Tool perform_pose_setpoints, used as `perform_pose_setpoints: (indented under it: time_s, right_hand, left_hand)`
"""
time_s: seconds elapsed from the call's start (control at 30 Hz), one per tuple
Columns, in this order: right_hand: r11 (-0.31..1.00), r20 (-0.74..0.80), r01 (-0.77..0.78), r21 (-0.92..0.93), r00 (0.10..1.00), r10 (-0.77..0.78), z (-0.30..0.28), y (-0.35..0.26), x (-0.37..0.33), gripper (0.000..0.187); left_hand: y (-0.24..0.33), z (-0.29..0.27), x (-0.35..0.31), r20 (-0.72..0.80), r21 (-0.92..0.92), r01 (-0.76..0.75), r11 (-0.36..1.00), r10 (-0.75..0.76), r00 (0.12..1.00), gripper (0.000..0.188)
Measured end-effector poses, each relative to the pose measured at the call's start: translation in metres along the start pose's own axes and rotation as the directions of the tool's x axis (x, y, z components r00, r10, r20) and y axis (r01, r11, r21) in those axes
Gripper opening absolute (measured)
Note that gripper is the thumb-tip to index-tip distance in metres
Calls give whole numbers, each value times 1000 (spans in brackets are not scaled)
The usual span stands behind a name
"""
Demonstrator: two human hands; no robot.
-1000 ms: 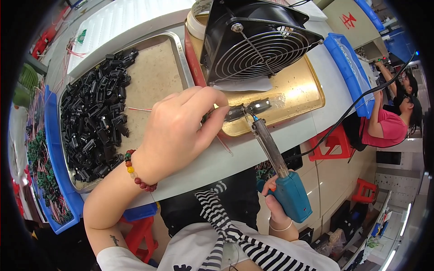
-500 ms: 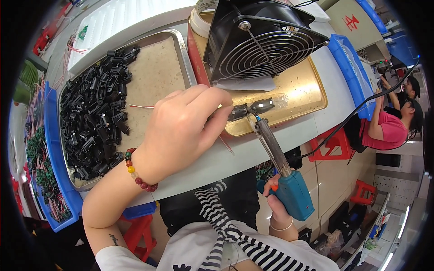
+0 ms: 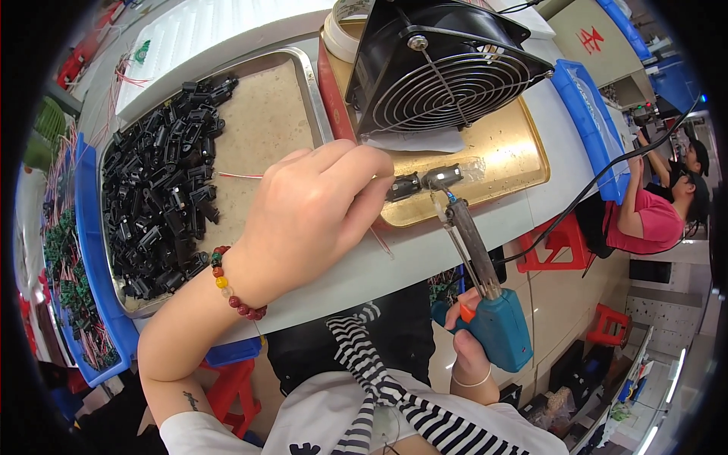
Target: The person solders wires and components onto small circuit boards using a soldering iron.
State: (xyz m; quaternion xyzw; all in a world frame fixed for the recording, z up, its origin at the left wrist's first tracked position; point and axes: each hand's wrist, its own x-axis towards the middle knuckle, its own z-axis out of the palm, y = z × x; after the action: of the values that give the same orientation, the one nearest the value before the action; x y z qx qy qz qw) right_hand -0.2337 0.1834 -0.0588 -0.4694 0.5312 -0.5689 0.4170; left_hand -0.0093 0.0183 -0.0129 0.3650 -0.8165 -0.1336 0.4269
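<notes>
soldering gun tip stays on connector.

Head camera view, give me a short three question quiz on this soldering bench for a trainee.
1. True or false: the right hand grips a blue soldering gun.
2. What does the left hand pinch? A) small black connector B) a screwdriver C) a roll of tape
3. Fill in: the loose black parts lie in a metal ____, left of the black fan.

Key: 1 true; 2 A; 3 tray.
</notes>
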Motion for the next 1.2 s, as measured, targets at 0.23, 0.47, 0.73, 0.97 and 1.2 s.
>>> perform_pose_setpoints:
  time_s: [0.23, 0.47, 0.73, 0.97, 1.2]
  right_hand:
    - [1000, -14, -10, 23, 1000, 10, 1, -3, -1, 42]
    - [990, -36, -43, 132, 998, 48, 4, -2, 0, 51]
    - [990, 5, -9, 143, 1000, 8, 0, 2, 1, 57]
    - [991, -2, -33, 131, 999, 34, 0, -1, 1, 58]
    - [987, -4, -37, 155, 999, 38, -3, 1, 2, 59]
  left_hand:
    - [0, 0, 0, 0, 1, -6, 1000, 6, 1000, 10]
    - [0, 0, 0, -1, -1, -6, 1000, 6, 1000, 9]
    - [1, -3, 1, 30, -5, 18, 1000, -18, 999, 9]
    - [-1, -14, 7, 151, -221, 121, 968, -89, 985, 13]
    - [-11, -37, 13, 341, 6, -154, 988, 143, 929, 19]
